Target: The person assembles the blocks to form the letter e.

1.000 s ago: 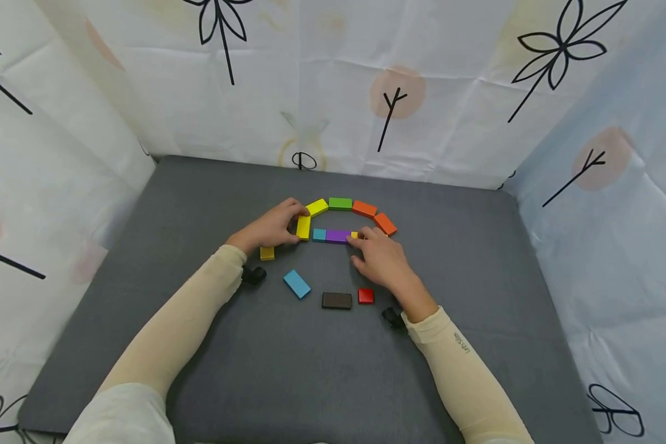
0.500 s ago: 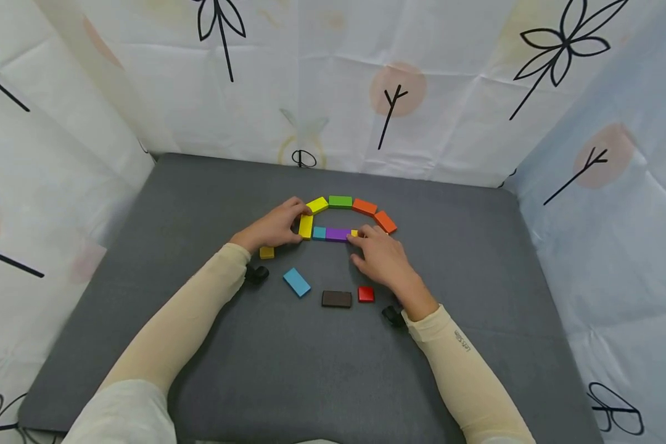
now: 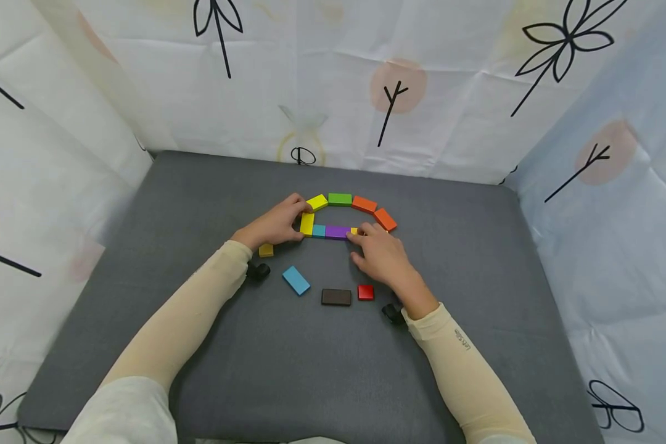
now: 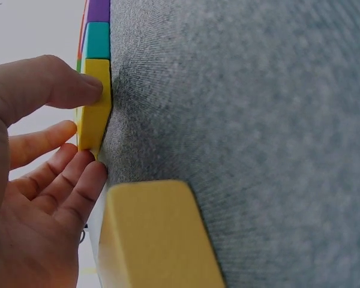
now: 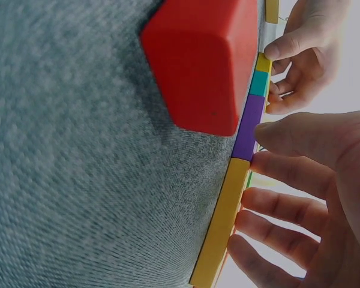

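My left hand (image 3: 277, 221) pinches a bright yellow block (image 3: 308, 225) at the left of a ring of coloured blocks. In the left wrist view its thumb lies on the block's face, the fingers by the far end. That block meets a short teal block (image 3: 319, 231), followed by a purple block (image 3: 337, 232). My right hand (image 3: 384, 253) rests at the purple block's right end, index fingertip at the seam, its thumb held apart. Its other fingers touch a long darker yellow block (image 5: 221, 225), mostly hidden under the hand in the head view.
The ring's back has another yellow block (image 3: 317, 202), a green block (image 3: 340, 200) and two orange blocks (image 3: 364, 204). Nearer lie a blue block (image 3: 296, 280), a dark brown block (image 3: 336, 297), a red block (image 3: 365, 292) and a mustard block (image 3: 266, 250) on the grey table (image 3: 311, 370).
My left hand has slid the yellow block slightly right, closing its gap to the teal block. The right hand has stayed in place; the head view has tilted down slightly.
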A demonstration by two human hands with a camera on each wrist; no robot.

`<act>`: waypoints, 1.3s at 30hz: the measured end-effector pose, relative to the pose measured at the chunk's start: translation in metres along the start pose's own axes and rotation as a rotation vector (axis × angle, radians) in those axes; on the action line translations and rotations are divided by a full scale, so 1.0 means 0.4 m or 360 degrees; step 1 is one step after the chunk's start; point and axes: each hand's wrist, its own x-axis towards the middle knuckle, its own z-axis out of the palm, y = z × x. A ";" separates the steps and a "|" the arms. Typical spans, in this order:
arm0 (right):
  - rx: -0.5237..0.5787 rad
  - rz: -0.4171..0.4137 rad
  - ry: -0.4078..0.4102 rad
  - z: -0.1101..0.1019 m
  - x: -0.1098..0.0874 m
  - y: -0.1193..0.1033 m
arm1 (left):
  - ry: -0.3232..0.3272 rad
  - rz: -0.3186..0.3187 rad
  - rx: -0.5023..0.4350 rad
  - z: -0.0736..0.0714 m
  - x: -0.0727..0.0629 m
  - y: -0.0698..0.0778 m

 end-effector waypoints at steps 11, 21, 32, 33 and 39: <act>0.0008 -0.0008 0.0013 -0.004 -0.002 0.000 | 0.0008 -0.0007 0.0005 -0.005 0.000 0.008; 0.0014 -0.0003 0.0010 -0.004 -0.001 -0.003 | 0.0046 -0.0014 -0.0065 -0.010 -0.022 -0.002; 0.0039 -0.0005 0.0001 -0.008 -0.003 -0.002 | 0.0234 0.0038 -0.0161 -0.062 -0.133 0.001; 0.0038 -0.0006 0.0006 -0.008 -0.004 -0.001 | 0.0253 0.0045 -0.0173 -0.069 -0.143 0.005; 0.0042 -0.0005 0.0009 -0.004 -0.006 0.002 | 0.0313 0.0033 -0.0248 -0.087 -0.207 0.021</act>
